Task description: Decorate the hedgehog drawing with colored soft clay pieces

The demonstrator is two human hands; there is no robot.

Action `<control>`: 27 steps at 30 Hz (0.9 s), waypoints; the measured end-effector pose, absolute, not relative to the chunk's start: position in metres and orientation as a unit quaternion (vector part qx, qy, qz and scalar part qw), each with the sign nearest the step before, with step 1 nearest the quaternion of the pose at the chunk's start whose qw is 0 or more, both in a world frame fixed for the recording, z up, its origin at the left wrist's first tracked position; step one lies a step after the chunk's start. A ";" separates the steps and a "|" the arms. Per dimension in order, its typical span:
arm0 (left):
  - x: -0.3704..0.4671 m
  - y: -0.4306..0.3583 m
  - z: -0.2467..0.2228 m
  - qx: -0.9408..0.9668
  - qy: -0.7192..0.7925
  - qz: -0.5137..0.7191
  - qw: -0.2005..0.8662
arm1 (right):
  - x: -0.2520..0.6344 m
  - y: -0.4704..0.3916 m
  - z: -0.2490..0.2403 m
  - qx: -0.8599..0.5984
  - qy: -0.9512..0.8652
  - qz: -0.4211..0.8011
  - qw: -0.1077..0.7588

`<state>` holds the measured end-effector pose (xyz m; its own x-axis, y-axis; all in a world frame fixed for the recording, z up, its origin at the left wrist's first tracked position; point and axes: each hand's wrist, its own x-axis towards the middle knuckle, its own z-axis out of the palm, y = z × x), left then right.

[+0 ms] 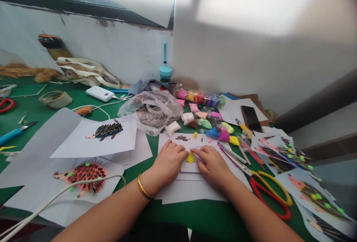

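Yellow clay (190, 158) lies on a small white sheet (189, 167) between my two hands, over a bluish outline partly hidden by my fingers. My left hand (170, 159) rests on the paper, its fingers close together and their tips at the left edge of the clay. From the other side, my right hand (211, 162) has its index finger stretched over the clay and its thumb apart below; it holds nothing that I can see. Just beyond, several dark seeds (182, 138) and a small yellow lump (195, 135) sit on the paper.
Red-and-yellow scissors (269, 193) lie to the right. Beyond the hands are colourful clay packets (211, 132) and a plastic bag of seeds (152, 113). Hedgehog pictures (83, 177) lie on both sides. A white cable (58, 196) crosses the left side; a phone (250, 118) lies back right.
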<state>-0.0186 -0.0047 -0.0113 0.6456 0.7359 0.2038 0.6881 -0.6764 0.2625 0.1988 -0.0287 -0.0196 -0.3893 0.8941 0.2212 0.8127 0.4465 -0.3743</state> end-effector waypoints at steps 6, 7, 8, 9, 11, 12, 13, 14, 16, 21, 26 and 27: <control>-0.019 -0.005 -0.010 0.904 0.393 0.147 0.079 | 0.199 -0.029 -0.019 -0.516 -0.828 0.108 0.193; -0.019 -0.005 -0.010 0.904 0.392 0.149 0.079 | 0.199 -0.029 -0.019 -0.516 -0.826 0.110 0.196; -0.019 -0.005 -0.011 0.904 0.392 0.152 0.079 | 0.200 -0.029 -0.020 -0.516 -0.825 0.113 0.200; -0.019 -0.005 -0.011 0.905 0.389 0.153 0.079 | 0.200 -0.029 -0.020 -0.516 -0.824 0.115 0.204; -0.020 -0.005 -0.011 0.906 0.387 0.152 0.082 | 0.201 -0.029 -0.020 -0.510 -0.826 0.117 0.208; -0.020 -0.005 -0.011 0.906 0.387 0.151 0.083 | 0.201 -0.029 -0.021 -0.507 -0.829 0.116 0.207; -0.020 -0.005 -0.011 0.905 0.389 0.149 0.084 | 0.201 -0.029 -0.021 -0.504 -0.831 0.115 0.206; -0.019 -0.005 -0.011 0.904 0.391 0.149 0.084 | 0.201 -0.029 -0.022 -0.502 -0.833 0.112 0.204; -0.019 -0.005 -0.011 0.903 0.394 0.147 0.084 | 0.201 -0.029 -0.023 -0.501 -0.835 0.104 0.202; -0.020 -0.004 -0.012 0.904 0.393 0.147 0.079 | 0.203 -0.029 -0.024 -0.500 -0.831 0.107 0.219; -0.019 -0.004 -0.011 0.903 0.395 0.148 0.080 | 0.203 -0.029 -0.024 -0.493 -0.834 0.111 0.220; -0.019 -0.004 -0.010 0.903 0.396 0.148 0.080 | 0.202 -0.029 -0.024 -0.495 -0.835 0.107 0.215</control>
<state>-0.0193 -0.0043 -0.0103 0.6434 0.7380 0.2034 0.6905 -0.6742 0.2619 0.2025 -0.0292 -0.0240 -0.4180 0.8726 0.2527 0.7802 0.4874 -0.3921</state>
